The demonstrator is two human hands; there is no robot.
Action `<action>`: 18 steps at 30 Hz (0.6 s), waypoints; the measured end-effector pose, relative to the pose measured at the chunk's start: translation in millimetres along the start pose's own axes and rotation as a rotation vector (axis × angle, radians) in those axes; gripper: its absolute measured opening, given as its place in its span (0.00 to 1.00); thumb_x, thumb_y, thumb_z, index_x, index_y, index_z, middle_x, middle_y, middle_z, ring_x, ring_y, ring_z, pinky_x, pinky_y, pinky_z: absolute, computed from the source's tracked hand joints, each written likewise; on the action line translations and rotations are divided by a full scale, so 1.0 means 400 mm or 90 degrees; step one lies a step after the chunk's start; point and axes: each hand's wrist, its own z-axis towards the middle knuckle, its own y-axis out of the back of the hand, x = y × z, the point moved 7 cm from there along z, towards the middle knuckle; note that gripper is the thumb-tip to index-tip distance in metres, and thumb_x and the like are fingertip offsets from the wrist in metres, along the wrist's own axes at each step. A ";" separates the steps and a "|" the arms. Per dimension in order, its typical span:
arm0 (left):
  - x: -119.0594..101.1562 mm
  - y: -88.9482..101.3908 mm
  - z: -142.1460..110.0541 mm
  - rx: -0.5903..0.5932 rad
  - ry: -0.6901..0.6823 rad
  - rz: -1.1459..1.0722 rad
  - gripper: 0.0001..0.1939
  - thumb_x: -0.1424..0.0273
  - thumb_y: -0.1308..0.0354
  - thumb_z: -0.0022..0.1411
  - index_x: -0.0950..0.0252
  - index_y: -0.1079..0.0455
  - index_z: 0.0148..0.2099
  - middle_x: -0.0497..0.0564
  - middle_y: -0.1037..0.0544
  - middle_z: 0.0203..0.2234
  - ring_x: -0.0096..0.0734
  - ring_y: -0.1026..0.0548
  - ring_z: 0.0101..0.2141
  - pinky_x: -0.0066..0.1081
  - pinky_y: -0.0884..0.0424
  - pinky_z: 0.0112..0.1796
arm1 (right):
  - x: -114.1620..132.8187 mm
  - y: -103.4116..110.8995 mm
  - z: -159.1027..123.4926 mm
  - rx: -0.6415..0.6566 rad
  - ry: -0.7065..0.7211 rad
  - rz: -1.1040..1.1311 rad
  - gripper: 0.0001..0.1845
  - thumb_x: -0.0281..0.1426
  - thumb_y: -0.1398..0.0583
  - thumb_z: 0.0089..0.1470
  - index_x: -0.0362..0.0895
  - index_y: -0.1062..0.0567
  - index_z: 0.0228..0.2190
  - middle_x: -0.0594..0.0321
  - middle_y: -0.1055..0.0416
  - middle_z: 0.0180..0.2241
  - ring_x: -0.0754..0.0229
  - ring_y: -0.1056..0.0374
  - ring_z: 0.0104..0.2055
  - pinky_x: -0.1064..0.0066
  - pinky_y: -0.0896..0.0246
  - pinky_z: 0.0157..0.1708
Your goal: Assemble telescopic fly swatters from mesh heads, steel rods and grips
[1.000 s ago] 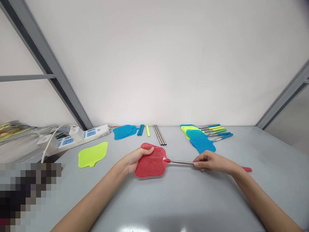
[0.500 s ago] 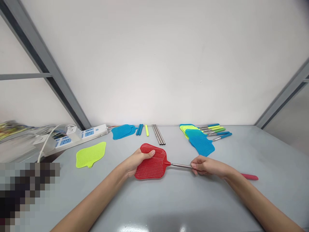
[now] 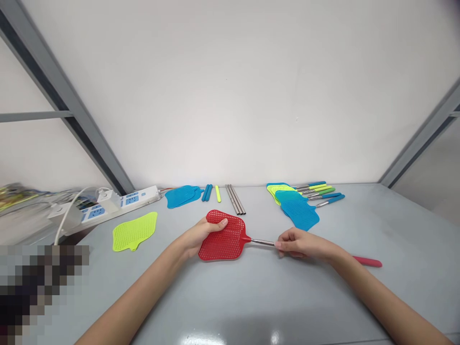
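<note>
A red fly swatter head (image 3: 225, 242) with a perforated square paddle is gripped at its left edge by my left hand (image 3: 197, 235), thumb on top. From its neck a thin metal rod (image 3: 262, 242) runs right into the fingers of my right hand (image 3: 298, 243), which pinch it. Beyond my right wrist a red grip (image 3: 368, 261) shows in line with the rod; the stretch between is hidden by my hand and forearm. The swatter is held just over the grey table (image 3: 230, 297).
Left lie a yellow swatter head (image 3: 134, 232) and blue swatter heads (image 3: 183, 195). Two blue grips (image 3: 207, 192), a yellow grip (image 3: 217, 193) and metal rods (image 3: 235, 199) lie by the wall. A pile of swatters (image 3: 298, 209) lies right. A power strip (image 3: 122, 203) stands far left.
My right hand has slid left along the rod, toward the swatter head, so less metal shows between them. The head has shifted slightly up and left in view.
</note>
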 end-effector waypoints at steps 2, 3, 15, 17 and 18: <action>-0.006 -0.005 0.000 0.021 0.013 -0.006 0.15 0.65 0.42 0.52 0.71 0.32 0.40 0.61 0.26 0.38 0.43 0.27 0.36 0.36 0.30 0.36 | 0.015 0.009 -0.003 -0.030 0.031 -0.054 0.19 0.45 0.44 0.46 0.40 0.30 0.25 0.70 0.44 0.15 0.70 0.49 0.18 0.78 0.56 0.16; -0.006 -0.006 0.000 0.030 0.021 -0.009 0.15 0.65 0.43 0.53 0.71 0.32 0.40 0.61 0.26 0.38 0.43 0.27 0.37 0.36 0.30 0.37 | 0.021 0.013 -0.004 -0.044 0.042 -0.072 0.19 0.45 0.43 0.45 0.40 0.30 0.26 0.68 0.42 0.17 0.69 0.47 0.19 0.78 0.54 0.18; 0.003 -0.006 -0.005 0.048 -0.019 0.017 0.15 0.66 0.42 0.52 0.70 0.32 0.41 0.60 0.26 0.38 0.43 0.28 0.38 0.39 0.32 0.39 | 0.023 0.001 -0.001 -0.062 0.082 -0.037 0.17 0.38 0.48 0.50 0.39 0.29 0.21 0.70 0.49 0.13 0.70 0.56 0.17 0.75 0.61 0.17; 0.006 -0.006 -0.003 0.038 -0.028 0.017 0.15 0.66 0.41 0.52 0.69 0.32 0.41 0.60 0.26 0.38 0.42 0.28 0.38 0.39 0.32 0.39 | 0.010 -0.012 0.006 -0.047 0.042 -0.010 0.18 0.39 0.48 0.50 0.39 0.31 0.19 0.72 0.50 0.11 0.71 0.58 0.15 0.76 0.64 0.16; 0.009 -0.007 -0.002 0.036 -0.028 0.014 0.15 0.66 0.41 0.52 0.69 0.32 0.41 0.60 0.26 0.38 0.42 0.28 0.39 0.39 0.32 0.40 | 0.005 -0.019 0.009 -0.040 0.024 0.008 0.18 0.39 0.49 0.50 0.39 0.32 0.18 0.72 0.51 0.11 0.71 0.59 0.14 0.76 0.65 0.15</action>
